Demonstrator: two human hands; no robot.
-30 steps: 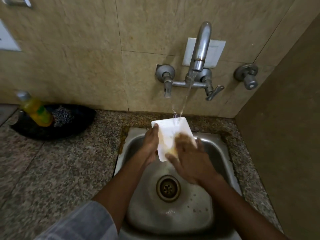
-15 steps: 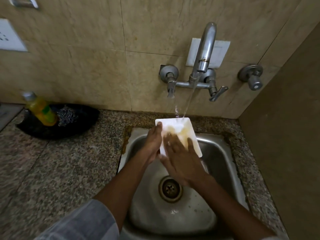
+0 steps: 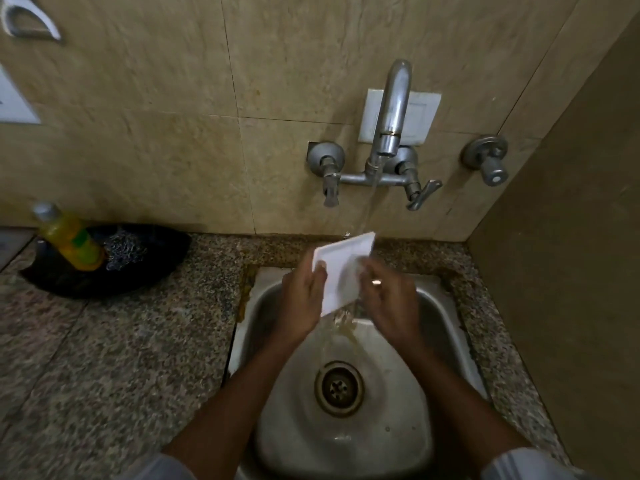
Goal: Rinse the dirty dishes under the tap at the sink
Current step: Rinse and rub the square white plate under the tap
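Note:
A white rectangular plate [image 3: 341, 271] is held tilted over the steel sink [image 3: 446, 327], its far edge under the water stream from the wall tap [image 3: 393, 116]. My left hand [image 3: 303, 303] grips the plate's left edge, thumb on its face. My right hand [image 3: 389, 303] holds the right edge with curled fingers. Yellowish water runs off the plate's lower corner toward the drain [image 3: 339, 388].
A yellow soap bottle [image 3: 71, 239] and a steel scrubber [image 3: 123, 249] sit in a black tray [image 3: 162, 261] on the granite counter [image 3: 121, 358] at the left. A brown side wall [image 3: 571, 271] closes the right. A second valve [image 3: 486, 159] is on the tiled wall.
My right hand slid off the plate's face to its right edge. The plate is tilted more steeply and water now pours off its lower corner.

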